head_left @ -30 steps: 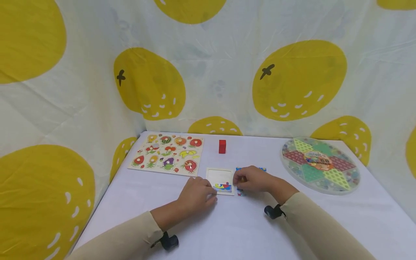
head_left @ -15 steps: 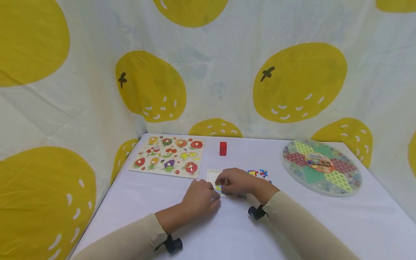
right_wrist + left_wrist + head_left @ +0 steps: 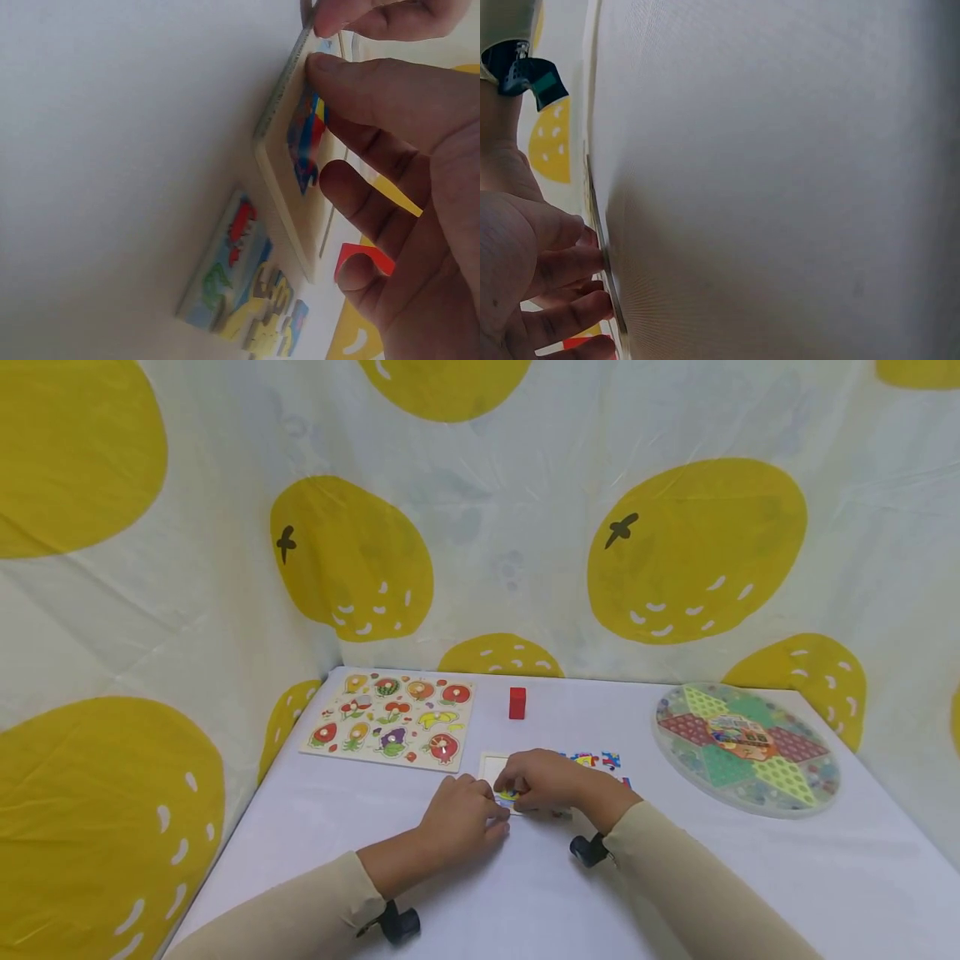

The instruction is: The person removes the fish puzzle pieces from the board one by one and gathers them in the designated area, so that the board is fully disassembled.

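A small wooden puzzle frame [image 3: 289, 214] lies on the white table, partly covered by my hands in the head view. Blue, red and yellow jigsaw pieces [image 3: 305, 142] sit inside its near part. My right hand [image 3: 551, 781] reaches over the frame; thumb and index finger come together at a puzzle piece close to the near rim, with the other fingers loosely bent. The grip itself is largely hidden by the hand. At the near left corner, my left hand [image 3: 461, 820] rests its relaxed fingertips against the frame's edge.
Several loose jigsaw pieces [image 3: 611, 760] lie to the right of the frame. A fruit peg puzzle board [image 3: 412, 752] is at the back left, a red block [image 3: 517, 703] stands behind the frame, and a round Chinese checkers board [image 3: 738, 760] lies on the right.
My right hand has moved left from the loose pieces to over the frame, then stayed there with small motions. The left hand keeps its place at the frame's corner.
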Demonstrator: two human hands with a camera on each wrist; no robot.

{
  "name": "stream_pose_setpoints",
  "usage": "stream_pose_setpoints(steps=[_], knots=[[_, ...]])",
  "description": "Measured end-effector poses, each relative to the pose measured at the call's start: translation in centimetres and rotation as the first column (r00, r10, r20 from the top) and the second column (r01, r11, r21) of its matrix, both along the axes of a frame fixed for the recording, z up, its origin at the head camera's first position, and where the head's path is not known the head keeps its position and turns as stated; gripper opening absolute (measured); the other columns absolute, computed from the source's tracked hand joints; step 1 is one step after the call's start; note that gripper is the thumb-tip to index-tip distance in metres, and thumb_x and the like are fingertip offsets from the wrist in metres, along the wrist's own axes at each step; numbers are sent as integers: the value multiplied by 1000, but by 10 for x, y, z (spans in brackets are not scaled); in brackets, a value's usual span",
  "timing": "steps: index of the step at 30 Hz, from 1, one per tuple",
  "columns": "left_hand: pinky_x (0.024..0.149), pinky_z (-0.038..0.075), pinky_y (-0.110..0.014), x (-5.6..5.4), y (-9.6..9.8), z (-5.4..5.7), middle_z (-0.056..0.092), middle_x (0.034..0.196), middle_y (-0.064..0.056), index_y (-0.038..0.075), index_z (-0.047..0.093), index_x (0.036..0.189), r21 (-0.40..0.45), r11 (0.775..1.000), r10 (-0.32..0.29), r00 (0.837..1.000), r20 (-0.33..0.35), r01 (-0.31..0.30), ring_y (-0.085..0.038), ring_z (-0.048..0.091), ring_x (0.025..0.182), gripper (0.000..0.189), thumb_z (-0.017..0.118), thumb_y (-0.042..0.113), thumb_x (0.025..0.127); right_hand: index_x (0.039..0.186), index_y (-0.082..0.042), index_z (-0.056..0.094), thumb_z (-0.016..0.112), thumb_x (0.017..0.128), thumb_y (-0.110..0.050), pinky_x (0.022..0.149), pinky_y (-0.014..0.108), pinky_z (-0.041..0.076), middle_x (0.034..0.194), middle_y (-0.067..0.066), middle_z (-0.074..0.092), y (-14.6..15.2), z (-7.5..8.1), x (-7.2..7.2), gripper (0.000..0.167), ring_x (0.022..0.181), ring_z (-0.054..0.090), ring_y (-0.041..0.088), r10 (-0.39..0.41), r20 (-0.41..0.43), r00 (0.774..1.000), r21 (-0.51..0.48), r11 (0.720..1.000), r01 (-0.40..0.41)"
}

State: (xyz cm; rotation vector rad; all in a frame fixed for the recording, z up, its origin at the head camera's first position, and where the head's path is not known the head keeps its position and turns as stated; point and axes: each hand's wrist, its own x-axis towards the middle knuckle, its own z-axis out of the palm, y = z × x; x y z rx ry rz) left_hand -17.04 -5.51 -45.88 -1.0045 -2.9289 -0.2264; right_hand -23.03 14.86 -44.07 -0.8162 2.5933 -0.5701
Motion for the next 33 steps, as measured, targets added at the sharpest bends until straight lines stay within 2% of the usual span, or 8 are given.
stream_pose_setpoints(steps=[6,15,25,33], knots=[[80,41,-32,-1,-1,-1,71,100,10,33,86,114,-4,1000,-9,1000,-6,9,-11,58,95,21,78,42,97,121,-23,82,85,91,-6,84,33,53,103,-11,68,-1,4,1,34,88,60,11,14,5,1000,23,1000,-14],[81,41,-32,-3,-1,-3,70,102,9,34,85,117,-8,1000,-12,1000,13,12,-11,56,95,23,79,44,97,116,-24,80,87,89,-4,89,34,55,102,-11,70,-6,5,1,34,93,62,13,-57,49,997,39,998,55],[79,40,-31,-1,-3,-2,68,102,10,34,84,119,-8,999,-35,999,9,35,-10,55,94,25,79,43,96,111,-29,76,87,89,-5,82,32,56,102,-10,67,-7,1,2,34,92,62,15,-106,79,991,32,994,103],[79,40,-31,-1,-6,-2,68,106,9,33,82,124,-10,999,-48,998,28,49,-10,55,95,29,79,43,97,109,-30,72,84,91,-4,79,32,55,101,-12,68,-4,-3,4,35,91,61,14,-92,41,995,3,996,92]])
